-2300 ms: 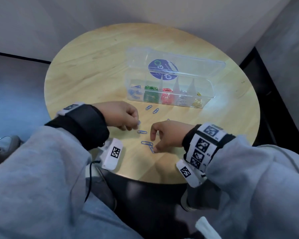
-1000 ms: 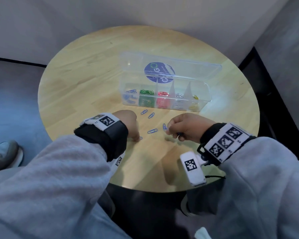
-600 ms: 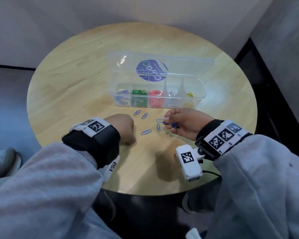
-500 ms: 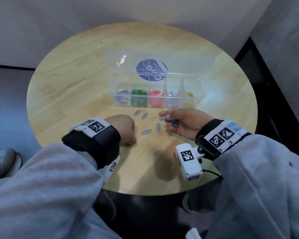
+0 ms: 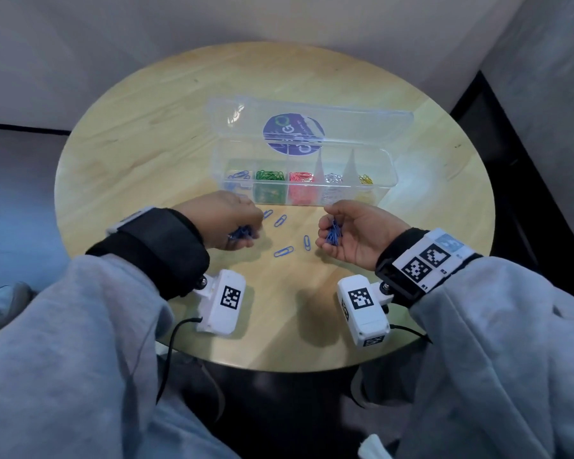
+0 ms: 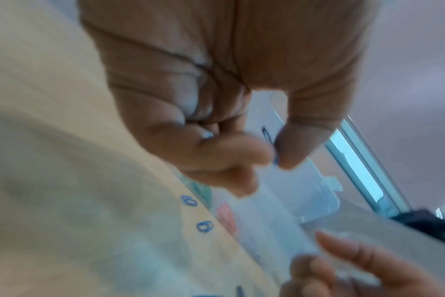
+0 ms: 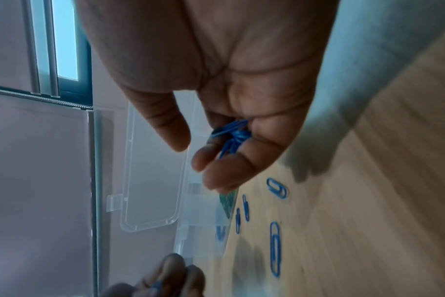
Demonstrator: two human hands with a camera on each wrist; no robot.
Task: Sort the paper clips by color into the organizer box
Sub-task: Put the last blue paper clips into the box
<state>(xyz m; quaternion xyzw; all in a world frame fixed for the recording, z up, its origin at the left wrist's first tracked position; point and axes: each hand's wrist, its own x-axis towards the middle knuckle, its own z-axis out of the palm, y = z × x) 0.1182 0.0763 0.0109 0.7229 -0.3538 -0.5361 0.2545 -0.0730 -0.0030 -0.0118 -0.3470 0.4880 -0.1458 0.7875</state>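
Observation:
The clear organizer box (image 5: 383, 190) stands open mid-table, its compartments holding blue, green (image 5: 269, 176), red (image 5: 300, 177), silver and yellow clips. Several loose blue paper clips (image 5: 283, 251) lie on the wood in front of it, between my hands. My left hand (image 5: 246, 231) hovers near the box's left end and holds a few blue clips; in the left wrist view its thumb and forefinger pinch one blue clip (image 6: 268, 138). My right hand (image 5: 328, 226) is turned palm inward, fingers curled round a bunch of blue clips (image 7: 231, 136).
The box's open lid (image 5: 355, 124) with a purple round sticker lies flat behind the box. The round wooden table (image 5: 146, 134) ends close to my lap. Walls stand behind and to the right. Wrist cameras hang under both wrists.
My right hand has taken up the clip at its fingertips and turned palm inward. My left hand has lifted off the table and moved a little toward the box.

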